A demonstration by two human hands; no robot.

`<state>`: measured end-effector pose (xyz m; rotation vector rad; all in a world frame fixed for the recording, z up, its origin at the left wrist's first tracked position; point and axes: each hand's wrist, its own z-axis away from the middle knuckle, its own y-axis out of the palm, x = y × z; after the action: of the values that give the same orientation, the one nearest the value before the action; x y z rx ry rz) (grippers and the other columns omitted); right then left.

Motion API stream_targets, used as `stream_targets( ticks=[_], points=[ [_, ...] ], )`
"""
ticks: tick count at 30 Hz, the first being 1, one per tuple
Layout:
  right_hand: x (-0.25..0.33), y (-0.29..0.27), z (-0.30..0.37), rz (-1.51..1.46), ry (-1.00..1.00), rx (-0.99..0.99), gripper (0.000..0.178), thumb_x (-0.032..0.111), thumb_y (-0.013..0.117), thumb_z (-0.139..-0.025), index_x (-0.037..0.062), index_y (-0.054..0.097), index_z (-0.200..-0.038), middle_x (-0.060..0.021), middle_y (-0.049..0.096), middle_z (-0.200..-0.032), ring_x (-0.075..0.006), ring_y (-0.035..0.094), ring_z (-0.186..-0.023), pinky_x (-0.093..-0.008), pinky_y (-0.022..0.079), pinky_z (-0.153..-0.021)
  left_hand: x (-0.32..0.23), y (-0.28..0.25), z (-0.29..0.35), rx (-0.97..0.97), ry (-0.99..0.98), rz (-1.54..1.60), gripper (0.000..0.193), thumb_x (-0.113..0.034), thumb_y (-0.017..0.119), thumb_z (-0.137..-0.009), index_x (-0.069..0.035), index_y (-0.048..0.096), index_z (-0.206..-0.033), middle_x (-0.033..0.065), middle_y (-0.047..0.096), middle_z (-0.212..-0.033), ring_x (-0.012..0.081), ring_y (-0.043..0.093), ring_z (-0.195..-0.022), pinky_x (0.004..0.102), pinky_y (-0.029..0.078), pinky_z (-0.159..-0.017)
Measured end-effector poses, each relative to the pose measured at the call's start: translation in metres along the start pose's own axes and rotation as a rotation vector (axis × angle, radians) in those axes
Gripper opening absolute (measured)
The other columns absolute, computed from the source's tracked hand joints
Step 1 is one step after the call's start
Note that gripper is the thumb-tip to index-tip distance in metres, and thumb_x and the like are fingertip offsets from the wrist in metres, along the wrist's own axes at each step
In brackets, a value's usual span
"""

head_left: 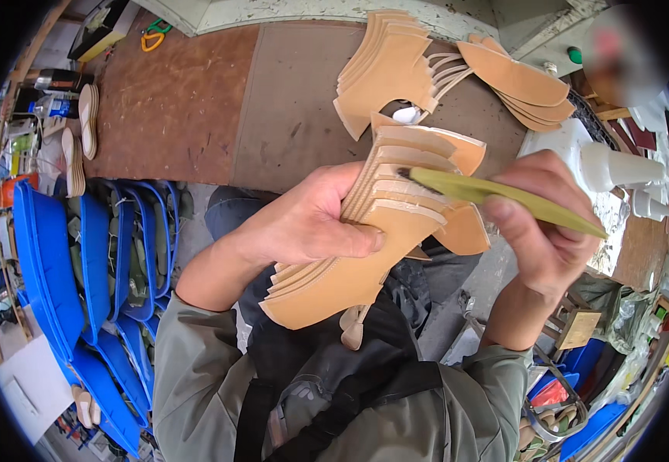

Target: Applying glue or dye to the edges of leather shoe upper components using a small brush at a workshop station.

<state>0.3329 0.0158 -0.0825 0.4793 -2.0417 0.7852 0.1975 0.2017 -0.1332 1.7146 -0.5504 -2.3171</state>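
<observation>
My left hand (311, 219) grips a fanned stack of tan leather shoe-upper pieces (334, 285), thumb on top, above my lap. The pieces overlap in steps, so several pale edges show at the upper end. Between the thumb and fingers of my right hand (546, 219) is a brush (496, 192) with a flat yellow-green handle. Its dark tip lies over the stepped edges; whether it touches them I cannot tell. Curved tan flaps stick out to the right of the stack, partly behind the brush and my right hand.
On the brown worktable (172, 108) lie another fanned leather stack (384, 65) and rounded tan pieces (519, 77). Scissors (153, 37) are at the far left. A white nozzle bottle (608, 165) is at the right. Blue bins (49, 262) stand at my left; pale insoles (88, 119) edge the table.
</observation>
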Motion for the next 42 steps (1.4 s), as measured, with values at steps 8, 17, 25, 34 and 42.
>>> stream_targets(
  ticks=[8,17,25,34,42],
  points=[
    [0.000,0.012,-0.014,0.102,-0.082,-0.041,0.019,0.010,0.070,-0.067,-0.0042,0.065,-0.078,-0.0121,0.062,-0.065,-0.0199,0.054,-0.056,-0.0282,0.040,-0.050,0.001,-0.007,0.005,-0.009,0.003,0.083,0.053,-0.002,0.064,-0.076,0.003,0.043,-0.125,0.0082,0.056,-0.116,0.0138,0.053,-0.104,0.0291,0.043,-0.088],
    [-0.019,-0.010,0.012,-0.046,-0.157,-0.008,0.021,0.014,0.071,-0.067,-0.0043,0.065,-0.075,-0.0126,0.060,-0.064,-0.0214,0.054,-0.058,-0.0317,0.042,-0.052,0.011,-0.007,0.010,-0.070,0.068,0.167,0.052,-0.001,0.062,-0.078,0.002,0.042,-0.126,0.0065,0.056,-0.114,0.0111,0.053,-0.100,0.0276,0.044,-0.085],
    [-0.035,-0.019,0.036,-0.371,-0.096,-0.092,0.018,0.010,0.075,-0.067,-0.0016,0.068,-0.079,-0.0123,0.065,-0.071,-0.0185,0.059,-0.061,-0.0262,0.044,-0.053,0.018,-0.010,0.013,-0.035,0.125,0.234,0.064,-0.002,0.065,-0.072,0.004,0.038,-0.129,0.0136,0.052,-0.123,0.0205,0.050,-0.113,0.0341,0.038,-0.096],
    [-0.026,-0.009,0.024,-0.192,-0.263,-0.101,0.019,0.012,0.067,-0.075,-0.0055,0.063,-0.082,-0.0114,0.057,-0.059,-0.0171,0.054,-0.054,-0.0253,0.041,-0.046,0.011,0.003,0.010,-0.066,0.105,0.092,0.064,0.000,0.063,-0.074,0.003,0.035,-0.131,0.0101,0.051,-0.124,0.0168,0.047,-0.115,0.0322,0.036,-0.097],
    [-0.012,-0.001,-0.030,-0.035,-0.316,0.077,0.022,0.013,0.072,-0.070,-0.0049,0.065,-0.081,-0.0115,0.062,-0.066,-0.0167,0.057,-0.060,-0.0261,0.042,-0.051,0.006,0.018,0.017,0.095,0.242,-0.062,0.074,0.014,0.047,-0.074,0.000,0.016,-0.140,0.0090,0.037,-0.137,0.0156,0.034,-0.127,0.0300,0.026,-0.104]
  ],
)
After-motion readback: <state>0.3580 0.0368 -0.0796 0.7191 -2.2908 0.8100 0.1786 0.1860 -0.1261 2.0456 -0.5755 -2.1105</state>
